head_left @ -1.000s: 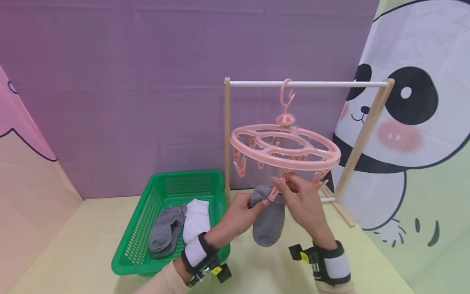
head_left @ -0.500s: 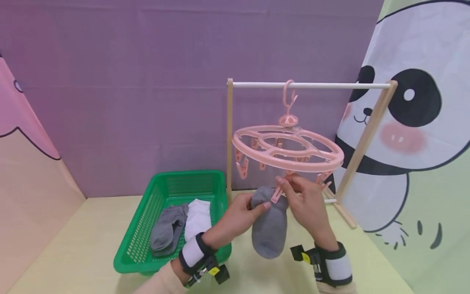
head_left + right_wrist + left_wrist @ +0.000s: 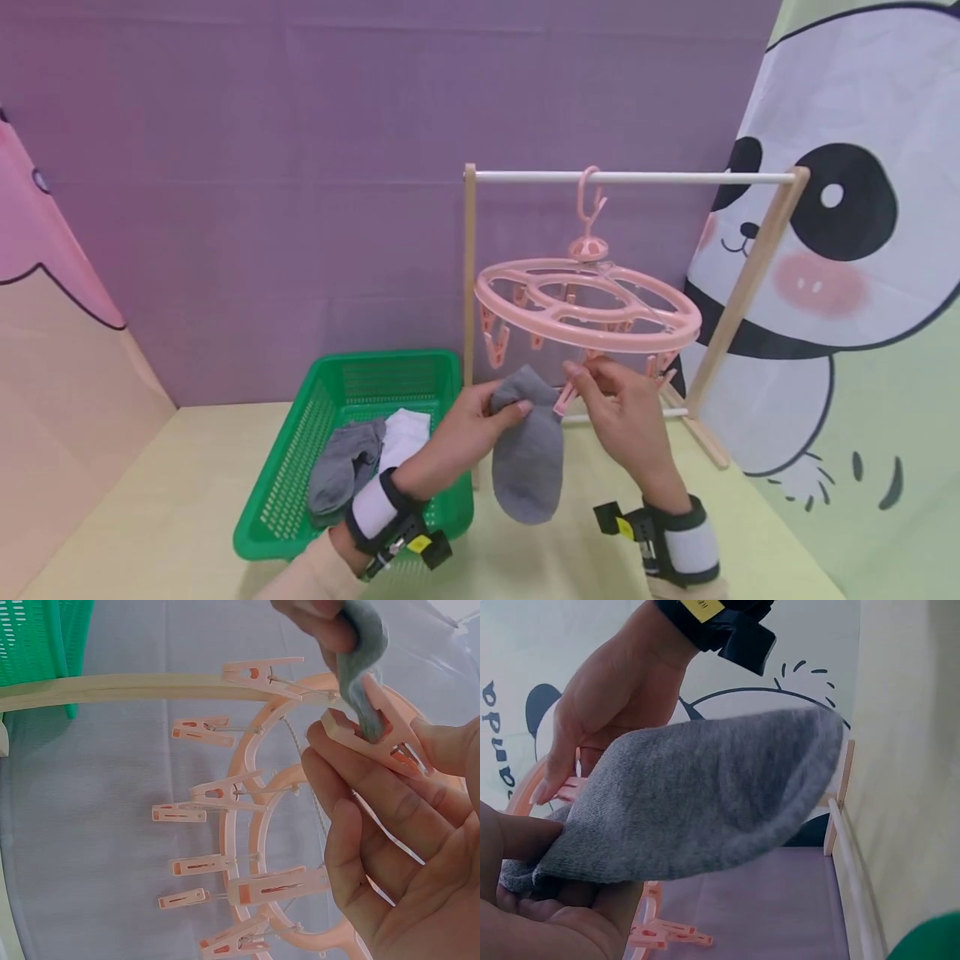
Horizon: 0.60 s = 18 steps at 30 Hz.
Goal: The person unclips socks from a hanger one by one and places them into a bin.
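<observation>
A grey sock (image 3: 528, 467) hangs toe down from my left hand (image 3: 453, 433), which pinches it near the cuff between thumb and fingers. My right hand (image 3: 628, 417) pinches a pink clothespin (image 3: 567, 397) just under the front rim of the round pink drying hanger (image 3: 600, 340). In the right wrist view, the clothespin (image 3: 341, 732) is spread, with an edge of the sock (image 3: 365, 682) between its jaws. The left wrist view shows the sock (image 3: 697, 795) stretched out from my left fingers, partly covering the clothespin.
The hanger hooks over the white rail (image 3: 675, 177) of a wooden stand (image 3: 470, 267), several other clothespins (image 3: 497, 343) dangling from it. At left, a green basket (image 3: 258, 500) holds grey socks (image 3: 341, 471) and a white one (image 3: 405, 433). Purple cloth (image 3: 225, 208) stands behind.
My left hand and the sock have shifted left, so the sock's right edge is now at the clothespin rather than the clothespin lying over its middle. My right hand has barely moved.
</observation>
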Available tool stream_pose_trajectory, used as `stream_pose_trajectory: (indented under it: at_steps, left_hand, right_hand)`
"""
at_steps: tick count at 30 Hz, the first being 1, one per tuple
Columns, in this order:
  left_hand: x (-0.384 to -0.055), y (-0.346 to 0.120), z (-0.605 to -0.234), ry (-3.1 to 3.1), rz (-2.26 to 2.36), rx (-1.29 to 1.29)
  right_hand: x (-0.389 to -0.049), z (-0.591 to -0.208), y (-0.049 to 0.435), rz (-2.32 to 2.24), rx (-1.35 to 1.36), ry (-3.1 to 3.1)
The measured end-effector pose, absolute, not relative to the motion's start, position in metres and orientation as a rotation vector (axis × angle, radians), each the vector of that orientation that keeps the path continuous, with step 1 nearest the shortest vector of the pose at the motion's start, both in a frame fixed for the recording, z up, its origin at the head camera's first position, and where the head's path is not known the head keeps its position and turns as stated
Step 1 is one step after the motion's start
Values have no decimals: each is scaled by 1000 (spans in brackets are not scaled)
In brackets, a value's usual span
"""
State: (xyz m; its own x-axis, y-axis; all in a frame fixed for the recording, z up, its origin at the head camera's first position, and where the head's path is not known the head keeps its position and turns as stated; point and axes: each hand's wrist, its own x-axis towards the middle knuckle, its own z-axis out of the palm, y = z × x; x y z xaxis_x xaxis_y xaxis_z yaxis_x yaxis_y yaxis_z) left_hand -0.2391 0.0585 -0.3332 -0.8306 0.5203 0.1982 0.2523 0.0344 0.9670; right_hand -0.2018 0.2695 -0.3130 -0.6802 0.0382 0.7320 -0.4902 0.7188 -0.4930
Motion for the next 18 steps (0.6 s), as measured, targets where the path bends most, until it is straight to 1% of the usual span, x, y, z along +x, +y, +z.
stream_pose_trajectory:
  at_steps: [5, 12, 18]
  left_hand:
    - [-246, 45, -326, 2125, 1904, 814]
    - [-254, 22, -316, 2249, 1910, 733]
    - [-264, -6, -319, 2431, 1797, 791]
  right_hand:
    - [-203, -313, 269, 892, 331, -2166]
    - [-203, -312, 269, 875, 352, -2157]
    - [-203, -313, 266, 906, 345, -2153]
